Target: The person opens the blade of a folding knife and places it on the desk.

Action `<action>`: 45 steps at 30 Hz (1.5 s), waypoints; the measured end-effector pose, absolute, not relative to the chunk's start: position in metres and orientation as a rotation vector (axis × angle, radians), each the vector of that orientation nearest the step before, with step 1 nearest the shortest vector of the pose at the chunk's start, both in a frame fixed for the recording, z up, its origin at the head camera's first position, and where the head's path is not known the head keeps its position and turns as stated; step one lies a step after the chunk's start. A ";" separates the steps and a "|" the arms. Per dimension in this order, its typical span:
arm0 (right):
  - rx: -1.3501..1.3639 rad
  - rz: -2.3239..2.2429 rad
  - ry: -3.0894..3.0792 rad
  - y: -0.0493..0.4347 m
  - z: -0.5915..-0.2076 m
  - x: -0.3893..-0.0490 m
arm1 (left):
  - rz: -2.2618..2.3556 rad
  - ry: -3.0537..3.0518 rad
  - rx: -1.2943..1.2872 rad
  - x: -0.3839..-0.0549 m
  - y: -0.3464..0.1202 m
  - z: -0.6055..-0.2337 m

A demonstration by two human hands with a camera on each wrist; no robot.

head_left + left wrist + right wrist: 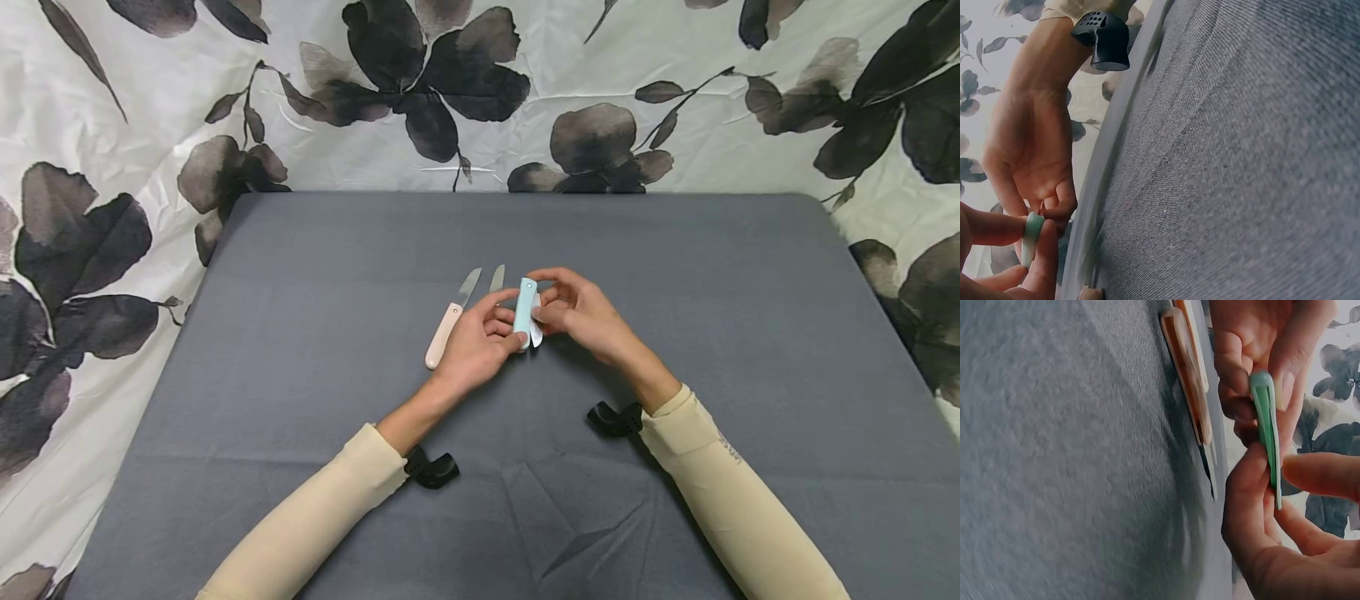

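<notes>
A light blue folding knife (525,310) is held up between both hands, its handle slot facing the right wrist view. My left hand (477,343) grips the handle, thumb near its lower end. With curled fingers and thumb, my right hand (583,318) pinches the knife along its right side. A pale, shiny blade (536,335) shows beside the handle, partly hidden by the right fingers. Left of the hands lies an opened folding knife with a pale pink handle (444,335). Another upright-pointing blade (497,277) shows behind my left hand, which hides its handle.
A grey cloth (315,275) covers the table, with creases near the front. White fabric with dark flowers (480,50) hangs behind and at the sides. Black wrist camera mounts (432,471) sit below both cuffs. In the right wrist view, both lying knives (1188,375) overlap.
</notes>
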State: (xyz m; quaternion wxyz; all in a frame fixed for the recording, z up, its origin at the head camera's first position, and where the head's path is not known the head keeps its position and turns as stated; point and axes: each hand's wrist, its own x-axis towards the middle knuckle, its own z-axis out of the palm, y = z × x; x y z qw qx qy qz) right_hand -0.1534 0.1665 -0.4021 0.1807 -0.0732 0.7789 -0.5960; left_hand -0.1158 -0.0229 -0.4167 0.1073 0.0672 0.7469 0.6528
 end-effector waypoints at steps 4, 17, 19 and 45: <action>-0.242 -1.724 2.173 0.165 -0.404 -0.152 | 1.942 2.186 0.191 -0.116 -0.022 -0.417; -0.244 -1.750 2.146 0.172 -0.407 -0.154 | 1.971 2.141 0.204 -0.116 -0.023 -0.419; -0.260 -1.753 2.128 0.173 -0.407 -0.154 | 1.964 2.142 0.209 -0.115 -0.023 -0.420; -0.246 -1.659 2.178 0.190 -0.406 -0.159 | 1.929 2.132 0.248 -0.113 -0.034 -0.423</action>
